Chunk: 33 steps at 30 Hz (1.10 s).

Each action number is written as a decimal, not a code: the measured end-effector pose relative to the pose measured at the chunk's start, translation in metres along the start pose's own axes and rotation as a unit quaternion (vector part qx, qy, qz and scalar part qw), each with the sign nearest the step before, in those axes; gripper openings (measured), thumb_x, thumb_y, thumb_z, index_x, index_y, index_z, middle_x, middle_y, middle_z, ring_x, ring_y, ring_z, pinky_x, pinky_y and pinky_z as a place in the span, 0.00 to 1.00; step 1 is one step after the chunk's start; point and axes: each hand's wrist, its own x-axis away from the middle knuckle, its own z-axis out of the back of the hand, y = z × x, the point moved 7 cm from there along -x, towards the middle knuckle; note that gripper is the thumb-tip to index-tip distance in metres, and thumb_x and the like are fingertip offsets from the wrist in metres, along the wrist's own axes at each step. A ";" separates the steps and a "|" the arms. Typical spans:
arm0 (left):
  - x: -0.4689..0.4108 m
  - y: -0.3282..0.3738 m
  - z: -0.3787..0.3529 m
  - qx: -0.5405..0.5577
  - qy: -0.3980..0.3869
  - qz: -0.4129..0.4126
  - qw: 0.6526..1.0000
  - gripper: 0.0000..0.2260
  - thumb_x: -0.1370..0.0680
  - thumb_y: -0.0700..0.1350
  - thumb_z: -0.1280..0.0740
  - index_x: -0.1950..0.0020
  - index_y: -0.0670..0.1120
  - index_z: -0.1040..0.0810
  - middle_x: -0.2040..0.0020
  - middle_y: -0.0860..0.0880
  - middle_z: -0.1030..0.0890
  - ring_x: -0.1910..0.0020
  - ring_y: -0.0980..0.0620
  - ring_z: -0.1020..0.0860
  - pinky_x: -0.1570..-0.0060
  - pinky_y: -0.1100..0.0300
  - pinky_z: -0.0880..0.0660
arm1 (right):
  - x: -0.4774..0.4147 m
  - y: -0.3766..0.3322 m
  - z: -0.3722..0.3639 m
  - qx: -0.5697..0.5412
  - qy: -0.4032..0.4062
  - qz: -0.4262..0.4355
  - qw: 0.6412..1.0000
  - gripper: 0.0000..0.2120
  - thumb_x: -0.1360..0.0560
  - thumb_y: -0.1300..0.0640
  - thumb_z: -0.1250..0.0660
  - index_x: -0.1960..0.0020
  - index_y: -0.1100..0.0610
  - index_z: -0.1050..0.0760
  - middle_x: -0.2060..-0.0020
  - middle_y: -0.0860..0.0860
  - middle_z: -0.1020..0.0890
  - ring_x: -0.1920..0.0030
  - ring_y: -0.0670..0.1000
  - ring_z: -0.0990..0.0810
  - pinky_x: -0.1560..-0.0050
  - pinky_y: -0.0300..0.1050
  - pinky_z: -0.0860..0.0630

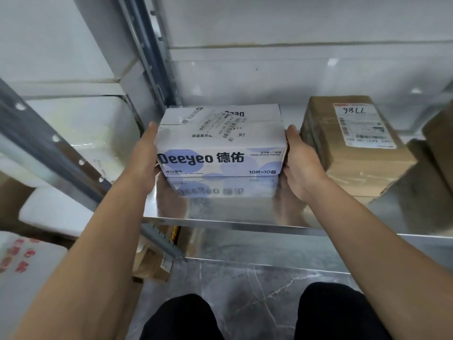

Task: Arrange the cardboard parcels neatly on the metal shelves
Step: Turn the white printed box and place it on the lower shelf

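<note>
A white cardboard parcel [220,143] printed "Deeyeo", with blue spots and a shipping label on top, lies on the shiny metal shelf [220,212] near its left end. My left hand [144,153] presses flat against its left side, fingers straight. My right hand [299,165] presses against its right side the same way. A brown cardboard parcel [355,143] with a white label sits just to the right, close to my right hand's fingers.
More brown parcels [438,143] crowd the shelf's far right. A grey upright post [152,57] stands behind the white parcel's left corner. Small brown boxes [157,263] lie below the shelf, and white foam boxes [56,212] sit to the left.
</note>
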 end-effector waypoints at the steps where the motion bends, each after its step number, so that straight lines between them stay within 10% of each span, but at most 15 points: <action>1: -0.001 0.001 -0.001 -0.012 -0.002 0.003 1.000 0.18 0.17 0.63 0.42 0.46 0.54 0.19 0.56 0.56 0.14 0.53 0.53 0.18 0.48 0.56 0.24 | 0.000 -0.002 0.000 0.004 0.001 -0.005 1.000 0.26 0.18 0.35 0.44 0.35 0.50 0.20 0.46 0.47 0.13 0.45 0.51 0.14 0.34 0.52 0.23; 12: 0.007 -0.001 -0.003 -0.044 -0.011 0.023 0.999 0.22 0.19 0.68 0.45 0.43 0.56 0.19 0.52 0.55 0.13 0.46 0.50 0.17 0.42 0.53 0.25 | 0.005 -0.002 -0.005 0.012 0.006 -0.021 1.000 0.42 0.33 0.25 0.43 0.31 0.52 0.23 0.40 0.50 0.16 0.38 0.56 0.18 0.29 0.56 0.27; 29: 0.019 0.009 0.003 -0.031 -0.007 -0.030 0.999 0.17 0.17 0.66 0.44 0.47 0.59 0.20 0.53 0.60 0.14 0.44 0.54 0.19 0.33 0.52 0.28 | 0.026 -0.015 0.005 0.001 -0.014 -0.014 1.000 0.22 0.15 0.37 0.47 0.47 0.49 0.19 0.52 0.49 0.12 0.50 0.53 0.14 0.44 0.51 0.19; 33: 0.021 0.008 0.007 -0.084 -0.023 -0.072 0.994 0.13 0.13 0.54 0.47 0.37 0.59 0.24 0.45 0.61 0.18 0.41 0.56 0.22 0.34 0.54 0.30 | 0.027 -0.023 0.009 0.001 -0.004 -0.005 1.000 0.24 0.17 0.35 0.46 0.41 0.50 0.20 0.44 0.49 0.13 0.43 0.54 0.16 0.35 0.57 0.23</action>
